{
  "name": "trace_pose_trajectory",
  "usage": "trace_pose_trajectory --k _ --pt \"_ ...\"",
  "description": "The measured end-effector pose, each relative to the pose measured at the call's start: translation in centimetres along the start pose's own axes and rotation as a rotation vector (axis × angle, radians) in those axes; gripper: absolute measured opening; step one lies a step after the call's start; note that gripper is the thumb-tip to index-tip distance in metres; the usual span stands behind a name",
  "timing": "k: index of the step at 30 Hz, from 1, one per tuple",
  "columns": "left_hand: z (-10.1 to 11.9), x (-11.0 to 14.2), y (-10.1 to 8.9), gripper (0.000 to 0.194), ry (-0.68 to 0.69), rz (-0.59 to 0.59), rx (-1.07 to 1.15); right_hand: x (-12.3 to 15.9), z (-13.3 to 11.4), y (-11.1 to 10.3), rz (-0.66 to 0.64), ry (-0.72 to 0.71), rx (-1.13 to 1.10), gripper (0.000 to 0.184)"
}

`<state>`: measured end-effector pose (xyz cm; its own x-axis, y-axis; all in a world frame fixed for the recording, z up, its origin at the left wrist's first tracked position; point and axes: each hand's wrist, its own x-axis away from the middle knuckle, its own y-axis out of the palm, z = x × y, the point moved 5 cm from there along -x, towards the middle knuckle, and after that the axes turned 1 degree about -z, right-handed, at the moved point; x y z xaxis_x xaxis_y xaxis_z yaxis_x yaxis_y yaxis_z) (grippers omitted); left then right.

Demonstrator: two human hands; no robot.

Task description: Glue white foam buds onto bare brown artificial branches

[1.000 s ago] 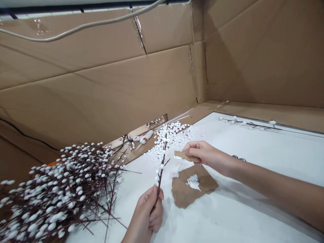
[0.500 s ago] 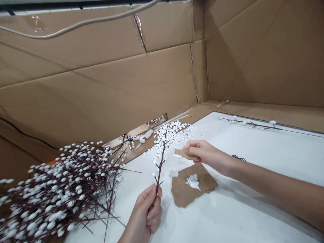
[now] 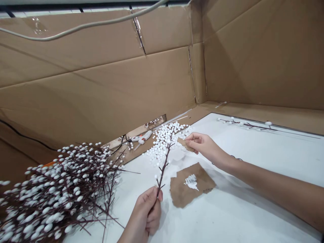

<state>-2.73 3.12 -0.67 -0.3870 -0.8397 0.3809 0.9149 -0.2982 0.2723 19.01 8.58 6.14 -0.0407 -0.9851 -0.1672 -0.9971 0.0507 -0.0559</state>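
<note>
Above the cardboard-walled white bench (image 3: pixel 273 148), my left hand (image 3: pixel 150 208) grips a twig (image 3: pixel 165 163); my right hand (image 3: pixel 201 145), pinching cardboard (image 3: pixel 183 144), has moved nearer.

Pale cable (image 3: pixel 96 24) — across the cardboard wall (image 3: pixel 101 98).

Left fingers (image 3: pixel 154 215) curled tight, right fingers (image 3: pixel 193 144) pinched

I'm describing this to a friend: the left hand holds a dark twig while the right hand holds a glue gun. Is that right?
Not quite: the head view shows the right hand holding a small cardboard piece instead. The left hand does hold a dark twig.
</note>
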Motion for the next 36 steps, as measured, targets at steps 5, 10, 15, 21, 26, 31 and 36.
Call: trace_pose_trajectory --k 5,10,15,21,26,31,36 --pt "0.0 -0.2 0.0 0.046 -0.022 0.019 -0.022 0.2 0.0 0.1 -0.005 0.002 0.028 0.006" --pt "-0.2 -0.2 -0.1 0.047 -0.033 0.045 -0.03 0.3 0.0 0.2 -0.032 -0.013 0.018 0.005" --pt "-0.1 -0.2 0.0 0.048 -0.025 0.067 -0.033 0.2 0.2 0.3 -0.039 -0.028 -0.007 0.004" --pt "0.0 -0.3 -0.2 0.051 -0.029 0.123 -0.01 -0.1 0.5 0.1 -0.002 0.015 0.011 0.006" --pt "0.0 -0.2 -0.4 0.051 -0.029 0.104 0.006 -0.3 0.5 -0.4 0.037 0.01 0.012 0.008" --pt "0.0 -0.2 -0.2 0.051 -0.045 0.072 -0.01 -1.0 0.8 -1.0 0.081 -0.022 0.001 0.006" --pt "0.2 -0.3 0.0 0.051 -0.059 0.037 -0.045 -1.5 0.5 -1.8 0.139 -0.06 -0.004 0.008"
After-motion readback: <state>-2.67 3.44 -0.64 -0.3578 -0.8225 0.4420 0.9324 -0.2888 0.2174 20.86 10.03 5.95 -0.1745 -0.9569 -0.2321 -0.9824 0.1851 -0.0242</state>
